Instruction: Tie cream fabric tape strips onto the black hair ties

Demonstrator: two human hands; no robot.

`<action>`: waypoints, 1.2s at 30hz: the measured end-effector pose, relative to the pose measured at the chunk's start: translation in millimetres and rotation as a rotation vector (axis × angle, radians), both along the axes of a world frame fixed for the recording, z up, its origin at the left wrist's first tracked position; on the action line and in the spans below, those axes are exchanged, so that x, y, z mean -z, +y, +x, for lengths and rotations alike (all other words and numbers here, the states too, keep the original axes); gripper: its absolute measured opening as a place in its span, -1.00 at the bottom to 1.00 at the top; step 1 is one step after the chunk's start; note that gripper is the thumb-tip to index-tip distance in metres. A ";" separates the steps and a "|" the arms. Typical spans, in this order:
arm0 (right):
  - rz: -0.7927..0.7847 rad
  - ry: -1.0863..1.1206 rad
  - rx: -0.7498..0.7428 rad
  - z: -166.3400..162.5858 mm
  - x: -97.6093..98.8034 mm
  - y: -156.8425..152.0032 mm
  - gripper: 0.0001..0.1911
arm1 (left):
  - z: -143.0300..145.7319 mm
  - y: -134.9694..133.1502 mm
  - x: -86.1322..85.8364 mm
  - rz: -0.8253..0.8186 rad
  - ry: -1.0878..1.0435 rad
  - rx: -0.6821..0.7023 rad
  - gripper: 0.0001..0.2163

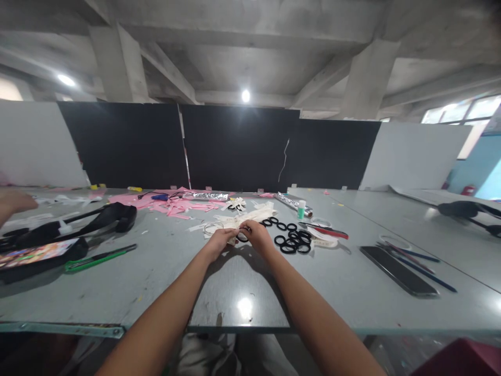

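At the middle of the table, my left hand [219,243] and my right hand [256,235] meet with fingertips pinched together. Between them is a small black ring [242,239], partly covered by the fingers; both hands grip it. Cream strips [258,213] lie crumpled just beyond my hands, and a thin pale ring [211,228] rests left of them. To the right of my right hand, several loose black rings [288,249] are heaped, with others trailing toward the strips. Whether a strip is also in my fingers is hidden.
A glue stick [301,210] stands behind the rings, beside a red-handled tool [331,232]. Rightward lie a phone [397,271] and pencils [425,269]. Leftward are a green cutter knife [99,259], black straps [113,216] and another person's hand [15,203]. Pink scraps [172,203] lie behind.
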State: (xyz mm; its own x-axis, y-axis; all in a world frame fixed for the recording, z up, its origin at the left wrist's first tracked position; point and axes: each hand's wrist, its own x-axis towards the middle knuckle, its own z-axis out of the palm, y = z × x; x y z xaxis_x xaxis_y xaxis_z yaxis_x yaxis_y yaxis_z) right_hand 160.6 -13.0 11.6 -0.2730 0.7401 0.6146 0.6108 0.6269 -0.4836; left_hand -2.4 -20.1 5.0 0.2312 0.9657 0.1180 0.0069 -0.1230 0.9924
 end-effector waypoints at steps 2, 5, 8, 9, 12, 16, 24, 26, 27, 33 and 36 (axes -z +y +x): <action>-0.005 0.010 -0.005 0.2 0.6 1.0 -0.85 | 0.3 0.2 0.6 -0.009 -0.022 0.000 -0.65; 0.025 0.060 0.042 -0.4 -1.3 -1.9 -0.79 | 1.2 1.5 2.2 0.005 -0.042 -0.008 -0.67; 0.098 0.110 0.139 -0.4 -5.9 -7.3 -0.73 | 1.7 4.2 5.0 0.056 -0.037 -0.068 -0.69; 0.126 0.116 0.167 -0.2 -7.4 -8.9 -0.73 | 1.7 4.9 5.7 0.072 -0.032 -0.095 -0.70; 0.195 0.118 0.200 -0.4 -10.0 -11.6 -0.74 | 1.2 5.2 5.6 0.106 -0.001 -0.137 -0.69; 0.239 0.111 0.165 -2.8 -9.2 -11.8 -0.76 | 0.8 1.6 0.9 0.083 0.009 -0.116 -0.64; 0.254 0.107 0.140 -3.8 -8.2 -13.4 -0.80 | 0.2 11.8 9.6 -0.006 -0.135 -0.124 -0.60; 0.263 0.092 0.110 -5.6 -7.1 -14.0 -0.80 | 0.4 13.5 11.1 -0.048 -0.204 -0.116 -0.65; 0.258 0.081 0.101 -6.9 -6.3 -14.2 -0.81 | 0.5 13.2 10.7 -0.072 -0.247 -0.109 -0.67; 0.108 0.008 0.068 -14.2 -2.2 -14.2 -0.88 | 1.8 4.8 3.5 -0.134 -0.376 -0.023 -0.71; 0.032 0.050 0.064 -15.2 0.0 -12.4 -0.84 | 2.5 3.0 3.6 -0.108 -0.382 -0.028 -0.70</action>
State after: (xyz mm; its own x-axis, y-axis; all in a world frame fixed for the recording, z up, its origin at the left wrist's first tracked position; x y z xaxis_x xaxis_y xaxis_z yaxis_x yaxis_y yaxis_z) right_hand 145.4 -25.4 11.6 -0.1941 0.7346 0.6502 0.6257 0.6032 -0.4946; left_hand 0.1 -17.1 1.3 0.1640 0.9826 0.0874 -0.3631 -0.0222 0.9315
